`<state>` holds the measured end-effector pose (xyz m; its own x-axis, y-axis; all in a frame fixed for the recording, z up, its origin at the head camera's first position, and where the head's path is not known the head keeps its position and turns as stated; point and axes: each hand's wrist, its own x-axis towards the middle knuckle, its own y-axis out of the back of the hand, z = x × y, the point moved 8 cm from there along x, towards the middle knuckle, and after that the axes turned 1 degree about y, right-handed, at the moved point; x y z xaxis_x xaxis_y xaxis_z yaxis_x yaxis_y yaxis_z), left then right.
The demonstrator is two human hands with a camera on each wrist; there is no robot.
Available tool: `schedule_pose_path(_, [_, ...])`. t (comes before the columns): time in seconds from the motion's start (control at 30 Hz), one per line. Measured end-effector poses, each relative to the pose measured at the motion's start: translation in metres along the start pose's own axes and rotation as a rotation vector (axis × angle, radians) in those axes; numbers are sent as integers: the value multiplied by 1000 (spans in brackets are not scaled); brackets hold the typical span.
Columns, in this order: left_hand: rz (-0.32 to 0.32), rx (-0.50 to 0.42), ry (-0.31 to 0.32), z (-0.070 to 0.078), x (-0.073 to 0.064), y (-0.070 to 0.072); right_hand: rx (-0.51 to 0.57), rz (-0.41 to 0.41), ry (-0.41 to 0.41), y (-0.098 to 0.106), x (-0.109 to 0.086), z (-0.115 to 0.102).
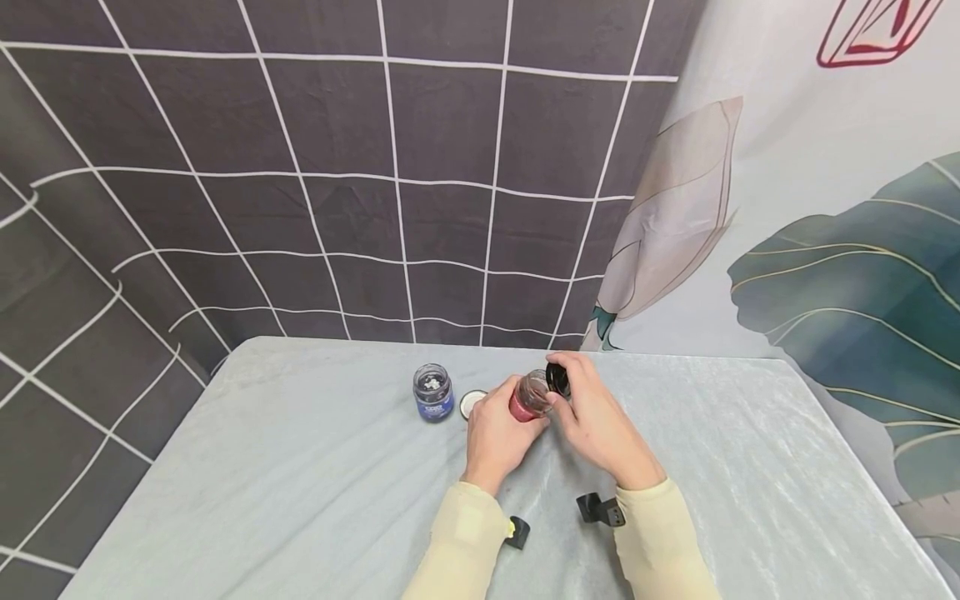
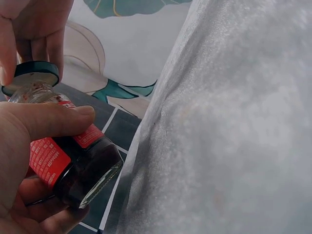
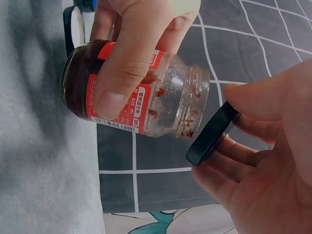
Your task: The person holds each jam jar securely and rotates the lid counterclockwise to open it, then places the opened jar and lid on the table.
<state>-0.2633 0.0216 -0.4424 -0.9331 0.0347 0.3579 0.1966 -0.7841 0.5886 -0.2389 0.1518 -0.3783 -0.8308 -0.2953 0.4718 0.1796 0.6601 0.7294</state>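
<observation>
My left hand (image 1: 497, 429) grips a glass jar (image 3: 168, 109) with a red label round its body. Dark contents fill its lower part, and reddish bits cling inside the clear neck. Between the thumb and fingers of my right hand (image 1: 597, 423) is a black screw lid (image 3: 213, 135). It stands tilted right at the jar's mouth, its pale inner face towards the rim in the left wrist view. The jar's base shows close over the table in the right wrist view.
Left of my hands stands a lidless glass jar (image 1: 433, 407) with a blue label and white bits inside. Another lid (image 1: 472, 403) lies beside it, pale inner face up. A grey-white cloth (image 1: 315, 483) covers the table, with a dark gridded curtain (image 1: 442, 125) behind.
</observation>
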Motion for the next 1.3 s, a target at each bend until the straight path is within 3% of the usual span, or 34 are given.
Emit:
schedule_pose_path(0.83, [-1,6,33,-2,0,-2,-4,8,4,4,-1,6])
schedule_pose_path(1.3, [-18,5,62,-5,0,-3,22,-9,-45,4,-2,15])
